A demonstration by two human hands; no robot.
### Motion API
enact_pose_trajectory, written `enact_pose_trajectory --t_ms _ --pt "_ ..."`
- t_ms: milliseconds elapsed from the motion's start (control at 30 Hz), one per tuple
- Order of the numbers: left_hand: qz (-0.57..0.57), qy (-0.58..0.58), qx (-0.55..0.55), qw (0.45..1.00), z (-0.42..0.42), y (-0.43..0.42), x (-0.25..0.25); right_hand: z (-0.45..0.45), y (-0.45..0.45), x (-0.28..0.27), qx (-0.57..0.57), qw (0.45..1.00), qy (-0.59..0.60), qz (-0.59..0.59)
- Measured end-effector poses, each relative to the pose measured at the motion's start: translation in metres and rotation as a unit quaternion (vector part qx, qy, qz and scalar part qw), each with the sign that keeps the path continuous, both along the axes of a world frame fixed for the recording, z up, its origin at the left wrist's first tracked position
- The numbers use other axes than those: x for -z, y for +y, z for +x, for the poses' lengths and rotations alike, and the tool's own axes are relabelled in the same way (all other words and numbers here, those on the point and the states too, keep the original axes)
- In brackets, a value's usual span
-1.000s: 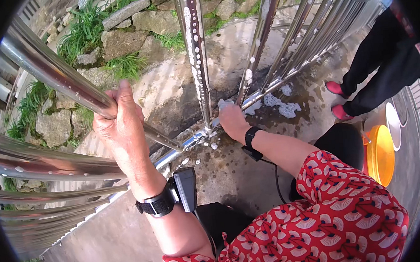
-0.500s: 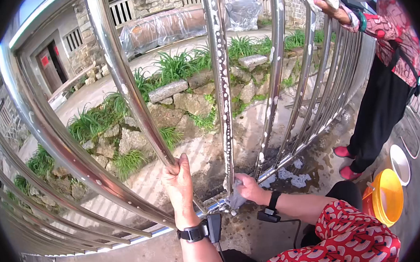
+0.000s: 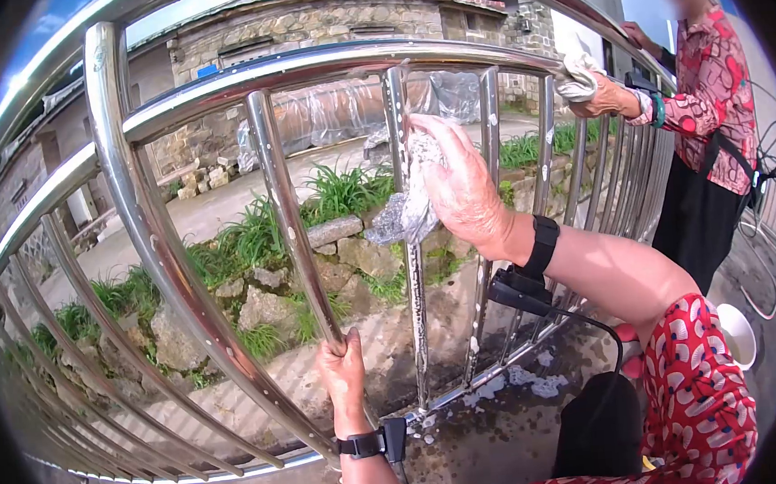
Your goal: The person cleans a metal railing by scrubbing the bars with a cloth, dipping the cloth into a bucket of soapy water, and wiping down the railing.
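Observation:
My left hand point(image 3: 341, 371) is wrapped round the lower part of a shiny metal bar point(image 3: 288, 204) of the railing. Higher up and to the right, my right hand point(image 3: 465, 183) presses a wet, soapy cloth point(image 3: 414, 195) against another upright bar point(image 3: 419, 321). The cloth's grey end hangs out to the left of that bar. White suds and drops cling to the bar below the cloth. Each wrist wears a black strap with a small device.
A co-worker point(image 3: 711, 102) stands at the right, one hand holding a white cloth point(image 3: 579, 78) on the upper rail point(image 3: 330, 62). A white basin point(image 3: 737, 336) is on the ground behind my right arm. Foam point(image 3: 537, 382) lies by the railing base. Stones and grass are beyond.
My right hand has moved with its cloth from the foot of the bar up to near the upper rail. My left hand keeps its hold on its bar. The view has tilted upward.

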State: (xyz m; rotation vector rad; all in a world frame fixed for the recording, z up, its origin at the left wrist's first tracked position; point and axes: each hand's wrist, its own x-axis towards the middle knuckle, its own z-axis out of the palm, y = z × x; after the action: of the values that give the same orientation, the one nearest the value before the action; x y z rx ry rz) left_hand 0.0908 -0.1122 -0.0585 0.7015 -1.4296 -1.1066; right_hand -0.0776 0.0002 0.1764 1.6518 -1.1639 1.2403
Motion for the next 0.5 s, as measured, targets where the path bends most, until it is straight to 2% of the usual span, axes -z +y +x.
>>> enact_pose_trajectory --t_ms 200,233,300,333,400,433,467,500 --pt "0.000 0.024 0.030 0.999 0.003 0.007 -0.011 0.016 0.022 -0.023 0.073 0.992 0.100 -0.013" --pt "-0.006 0.029 0.032 0.999 0.003 0.007 -0.011 0.019 0.026 -0.026 0.083 0.983 0.163 -0.013" --pt "-0.014 0.034 0.033 0.999 0.002 0.005 -0.009 0.028 0.027 -0.034 0.102 0.952 0.287 -0.039" --pt "-0.010 0.029 0.030 0.999 0.002 0.005 -0.009 0.035 0.025 -0.039 0.100 0.951 0.289 -0.041" --pt "-0.008 0.023 0.024 0.999 0.002 0.004 -0.006 0.050 0.019 -0.047 0.131 0.907 0.400 -0.019" --pt "-0.011 0.023 0.020 0.999 0.001 0.003 -0.005 0.052 0.005 -0.051 0.154 0.883 0.441 -0.048" --pt "-0.015 0.023 0.016 1.000 0.001 0.001 -0.004 0.054 -0.008 -0.059 0.156 0.882 0.442 -0.051" --pt "-0.007 0.040 0.031 0.999 0.000 0.000 -0.001 0.056 -0.020 -0.069 0.141 0.848 0.508 -0.052"
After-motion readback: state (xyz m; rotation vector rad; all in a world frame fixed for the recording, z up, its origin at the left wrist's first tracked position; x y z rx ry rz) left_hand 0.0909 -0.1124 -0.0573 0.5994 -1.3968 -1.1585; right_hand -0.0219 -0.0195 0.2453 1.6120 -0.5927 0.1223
